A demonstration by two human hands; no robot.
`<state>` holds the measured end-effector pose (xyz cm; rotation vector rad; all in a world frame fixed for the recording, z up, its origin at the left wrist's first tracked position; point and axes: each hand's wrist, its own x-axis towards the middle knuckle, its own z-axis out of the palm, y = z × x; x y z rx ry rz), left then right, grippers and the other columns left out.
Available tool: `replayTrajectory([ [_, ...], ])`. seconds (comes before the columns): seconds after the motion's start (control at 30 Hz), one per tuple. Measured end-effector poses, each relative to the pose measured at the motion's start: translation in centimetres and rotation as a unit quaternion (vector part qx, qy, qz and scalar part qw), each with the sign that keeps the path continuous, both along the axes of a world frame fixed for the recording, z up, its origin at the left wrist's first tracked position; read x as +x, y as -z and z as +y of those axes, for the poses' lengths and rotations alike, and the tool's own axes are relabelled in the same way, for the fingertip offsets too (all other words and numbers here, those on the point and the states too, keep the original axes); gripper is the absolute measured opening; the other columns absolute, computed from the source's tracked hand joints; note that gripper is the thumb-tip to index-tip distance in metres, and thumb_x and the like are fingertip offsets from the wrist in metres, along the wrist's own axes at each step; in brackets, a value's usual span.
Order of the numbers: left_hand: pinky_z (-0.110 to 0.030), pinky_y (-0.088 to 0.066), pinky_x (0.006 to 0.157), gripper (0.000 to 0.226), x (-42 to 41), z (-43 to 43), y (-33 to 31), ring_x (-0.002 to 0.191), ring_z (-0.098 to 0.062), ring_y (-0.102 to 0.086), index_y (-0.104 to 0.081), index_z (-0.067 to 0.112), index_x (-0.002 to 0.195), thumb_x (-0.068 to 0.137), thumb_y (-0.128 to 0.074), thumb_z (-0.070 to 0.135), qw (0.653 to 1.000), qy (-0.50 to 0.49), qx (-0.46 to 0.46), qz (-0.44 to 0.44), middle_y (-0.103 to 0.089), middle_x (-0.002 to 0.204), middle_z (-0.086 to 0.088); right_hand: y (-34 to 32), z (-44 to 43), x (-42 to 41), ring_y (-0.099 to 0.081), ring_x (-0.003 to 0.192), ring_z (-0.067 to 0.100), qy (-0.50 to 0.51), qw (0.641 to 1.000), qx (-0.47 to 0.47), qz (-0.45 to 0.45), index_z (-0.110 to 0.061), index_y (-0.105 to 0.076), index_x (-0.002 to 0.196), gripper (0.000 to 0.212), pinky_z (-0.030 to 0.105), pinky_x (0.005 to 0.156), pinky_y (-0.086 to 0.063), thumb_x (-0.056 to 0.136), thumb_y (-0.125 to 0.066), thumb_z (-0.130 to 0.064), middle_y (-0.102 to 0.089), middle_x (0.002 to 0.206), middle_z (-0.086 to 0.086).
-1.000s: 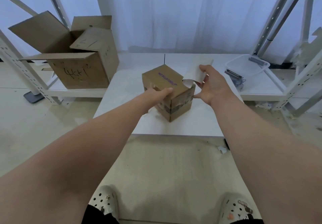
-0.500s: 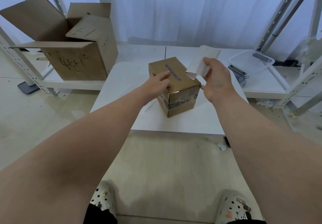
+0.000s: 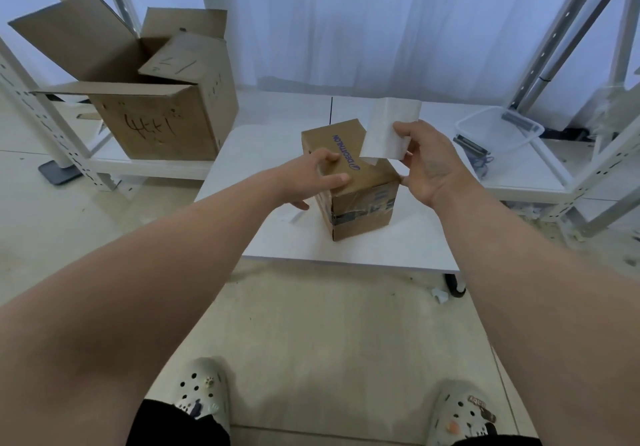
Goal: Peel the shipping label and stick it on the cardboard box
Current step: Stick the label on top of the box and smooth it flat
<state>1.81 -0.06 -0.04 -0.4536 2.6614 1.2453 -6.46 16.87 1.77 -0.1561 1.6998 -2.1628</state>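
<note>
A small brown cardboard box with blue lettering on top stands on the low white table. My left hand rests on the box's top left edge, fingers laid over it, thumb down its left side. My right hand pinches a white shipping label and holds it upright above the box's far right corner. The label's lower edge hangs just over the box top.
A large open cardboard box sits on a low white shelf at the left. A clear plastic tub with small items is on the shelf at the right. Metal rack posts stand on both sides. A white scrap lies left of the small box.
My right hand lifted the label from beside the box's far side to upright above its top. My left hand shifted along the box's top edge.
</note>
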Motion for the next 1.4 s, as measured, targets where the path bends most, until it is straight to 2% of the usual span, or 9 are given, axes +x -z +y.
replayTrajectory([
  [0.13, -0.039, -0.048, 0.095, 0.062, 0.4, 0.0, -0.3, 0.124, -0.026, -0.043, -0.039, 0.026, 0.137, 0.084, -0.063, 0.048, 0.997, 0.044, -0.055, 0.02, -0.018, 0.149, 0.004, -0.3, 0.8, 0.2, -0.056, 0.096, 0.021, -0.04, 0.999, -0.023, -0.028, -0.022, -0.06, 0.095, 0.009, 0.052, 0.088, -0.048, 0.089, -0.057, -0.017, -0.059, 0.097, 0.002],
  [0.27, -0.028, -0.034, 0.092, 0.07, 0.3, 0.7, -0.3, 0.118, -0.02, -0.044, -0.034, 0.02, 0.138, 0.082, -0.067, 0.046, 0.994, 0.083, -0.075, 0.019, -0.035, 0.145, 0.0, -0.5, 1.1, 0.2, -0.056, 0.1, 0.023, -0.044, 0.998, -0.034, -0.04, -0.022, -0.058, 0.101, 0.013, 0.058, 0.089, -0.047, 0.089, -0.058, -0.018, -0.058, 0.101, 0.003],
  [0.37, -0.034, -0.027, 0.11, 0.083, 0.4, 0.6, -0.1, 0.138, -0.02, -0.029, -0.019, 0.023, 0.149, 0.084, -0.06, 0.055, 0.986, 0.104, -0.134, 0.008, -0.014, 0.158, 0.0, -0.7, 1.2, 0.2, -0.056, 0.104, 0.024, -0.04, 0.997, -0.039, -0.056, -0.02, -0.057, 0.109, 0.022, 0.063, 0.096, -0.041, 0.087, -0.06, -0.018, -0.058, 0.101, 0.003],
  [0.5, -0.04, -0.012, 0.119, 0.09, 1.0, 0.4, -0.1, 0.148, -0.019, -0.006, 0.0, 0.031, 0.152, 0.084, -0.046, 0.068, 0.973, 0.114, -0.195, -0.04, 0.011, 0.16, 0.008, -0.9, 1.3, 0.8, -0.057, 0.102, 0.024, -0.036, 0.997, -0.027, -0.058, -0.019, -0.056, 0.107, 0.02, 0.056, 0.082, -0.049, 0.087, -0.06, -0.017, -0.059, 0.102, 0.005],
  [0.73, -0.044, -0.018, 0.118, 0.099, 2.4, 1.3, -1.3, 0.148, -0.022, -0.012, -0.005, 0.028, 0.152, 0.077, -0.055, 0.07, 0.952, 0.131, -0.267, -0.067, 0.005, 0.161, 0.003, -0.7, 1.0, 2.3, -0.057, 0.106, 0.025, -0.029, 0.996, 0.023, -0.084, -0.017, -0.051, 0.116, 0.032, 0.057, 0.094, -0.042, 0.086, -0.062, -0.018, -0.059, 0.109, 0.007],
  [0.87, -0.046, -0.024, 0.114, 0.097, 3.0, 1.3, -1.2, 0.144, -0.028, -0.022, -0.01, 0.03, 0.152, 0.076, -0.052, 0.074, 0.94, 0.122, -0.31, -0.067, -0.006, 0.161, 0.001, -1.8, 0.8, 2.8, -0.058, 0.099, 0.022, 0.031, 0.995, 0.029, -0.091, -0.02, -0.055, 0.106, 0.026, 0.041, 0.088, -0.041, 0.082, -0.064, -0.02, -0.061, 0.105, 0.005],
  [0.97, -0.043, -0.038, 0.102, 0.086, 3.4, 1.5, -2.1, 0.133, -0.028, -0.04, -0.029, 0.026, 0.145, 0.076, -0.052, 0.073, 0.937, 0.095, -0.333, 0.046, -0.036, 0.151, -0.003, -2.7, 0.7, 3.3, -0.057, 0.084, 0.018, 0.06, 0.993, 0.025, -0.103, -0.021, -0.056, 0.094, 0.017, 0.029, 0.07, -0.042, 0.08, -0.065, -0.019, -0.061, 0.098, 0.004],
  [1.13, -0.037, -0.031, 0.108, 0.086, 4.5, 3.1, -5.5, 0.135, -0.024, -0.037, -0.029, 0.018, 0.146, 0.078, -0.062, 0.06, 0.923, 0.03, -0.274, 0.268, -0.037, 0.149, -0.004, -3.6, 0.2, 4.5, -0.058, 0.074, 0.021, 0.055, 0.992, 0.053, -0.096, -0.011, -0.058, 0.106, 0.025, 0.024, 0.053, -0.044, 0.083, -0.064, -0.013, -0.063, 0.102, 0.013],
  [1.4, -0.037, -0.043, 0.073, 0.033, 5.8, 2.8, -4.1, 0.087, -0.03, -0.057, -0.059, 0.007, 0.107, 0.081, -0.065, 0.027, 0.813, 0.087, -0.444, 0.368, -0.06, 0.104, -0.011, -4.2, -1.7, 6.5, -0.063, 0.078, 0.028, -0.011, 0.993, 0.046, -0.108, -0.008, -0.059, 0.09, 0.006, 0.035, 0.067, -0.057, 0.084, -0.061, -0.01, -0.061, 0.096, 0.017],
])
